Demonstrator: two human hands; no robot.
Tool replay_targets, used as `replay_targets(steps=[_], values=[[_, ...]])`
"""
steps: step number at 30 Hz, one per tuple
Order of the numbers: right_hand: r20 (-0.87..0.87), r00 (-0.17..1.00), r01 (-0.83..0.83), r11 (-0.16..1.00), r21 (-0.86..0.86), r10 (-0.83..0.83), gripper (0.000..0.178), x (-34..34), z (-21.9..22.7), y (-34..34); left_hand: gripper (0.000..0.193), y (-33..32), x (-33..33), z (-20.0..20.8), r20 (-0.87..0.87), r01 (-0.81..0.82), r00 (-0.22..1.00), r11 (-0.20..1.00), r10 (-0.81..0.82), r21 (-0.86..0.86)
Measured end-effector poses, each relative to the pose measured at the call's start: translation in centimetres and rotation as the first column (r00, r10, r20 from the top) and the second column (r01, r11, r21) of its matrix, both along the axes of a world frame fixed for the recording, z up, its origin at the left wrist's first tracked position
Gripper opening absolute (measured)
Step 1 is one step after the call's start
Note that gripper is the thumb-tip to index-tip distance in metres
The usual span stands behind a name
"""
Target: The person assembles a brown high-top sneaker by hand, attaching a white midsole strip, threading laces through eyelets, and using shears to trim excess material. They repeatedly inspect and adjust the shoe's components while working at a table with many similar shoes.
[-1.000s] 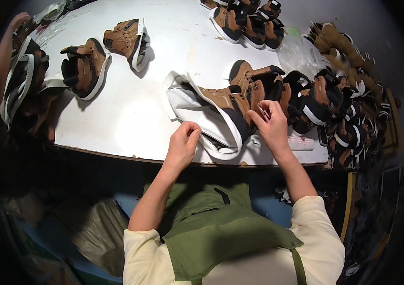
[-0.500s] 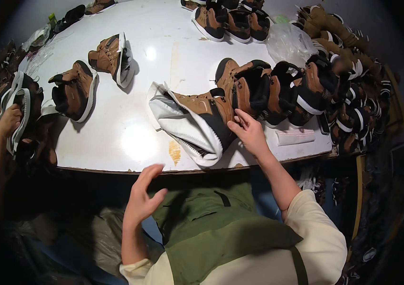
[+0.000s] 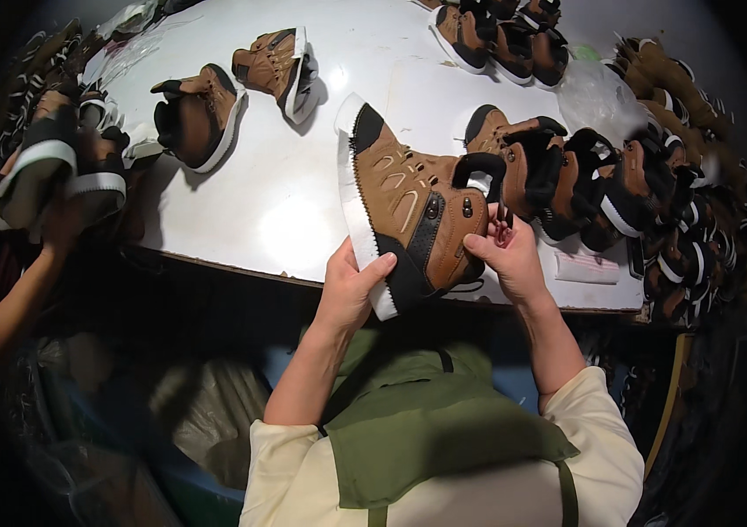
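Observation:
Between my two hands is a brown and black boot upper (image 3: 409, 198), raised over the near edge of the table, its side turned up and black toe pointing away. A white fabric strip with a toothed stitched edge runs down its left side. My left hand (image 3: 347, 288) grips it low by the black heel part, thumb on top. At the collar end, my right hand (image 3: 511, 263) pinches the brown ankle part with the thumb; its other fingers are partly hidden behind. Just beyond my right hand stands a row of similar boot uppers (image 3: 577, 180).
Two more uppers (image 3: 202, 123) lie on the white table (image 3: 286, 202) to the left. At far left, another person's hands (image 3: 59, 224) hold a pair of uppers. A clear plastic bag (image 3: 597, 101), a pinkish folded cloth (image 3: 586, 268) and heaped uppers are at right.
Both hands now hold the boot upper, which has been lifted off the table and turned to show its side. My left hand came up from below the table edge. The view has shifted left.

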State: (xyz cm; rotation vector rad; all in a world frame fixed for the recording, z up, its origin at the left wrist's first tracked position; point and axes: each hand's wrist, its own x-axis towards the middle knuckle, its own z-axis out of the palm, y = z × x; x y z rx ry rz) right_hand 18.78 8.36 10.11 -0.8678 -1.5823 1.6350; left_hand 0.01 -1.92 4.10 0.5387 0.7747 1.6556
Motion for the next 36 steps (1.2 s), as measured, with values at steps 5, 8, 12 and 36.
replay_targets(steps=[5, 8, 12, 36], values=[[0.060, 0.998, -0.033, 0.998, 0.059, 0.029, 0.031, 0.0, -0.3, 0.3, 0.044, -0.5, -0.4, -0.5, -0.052, -0.058, 0.997, 0.997, 0.056, -0.050], [0.069, 0.996, -0.058, 0.995, 0.082, 0.053, 0.032, 0.0, -0.5, 0.1, 0.040, -0.7, -0.6, 0.2, -0.140, -0.157, 0.979, 0.986, 0.148, -0.053], [0.080, 0.995, -0.068, 0.992, 0.108, 0.059, 0.034, -0.2, -0.2, -0.2, 0.042, -0.8, -0.5, 0.0, -0.284, -0.381, 0.882, 0.924, 0.375, 0.036], [0.216, 0.974, -0.108, 0.977, 0.184, 0.067, 0.031, 0.1, 0.3, -2.3, 0.027, -4.1, -1.3, 1.6, -0.888, -0.424, 0.055, 0.816, 0.457, 0.394]])
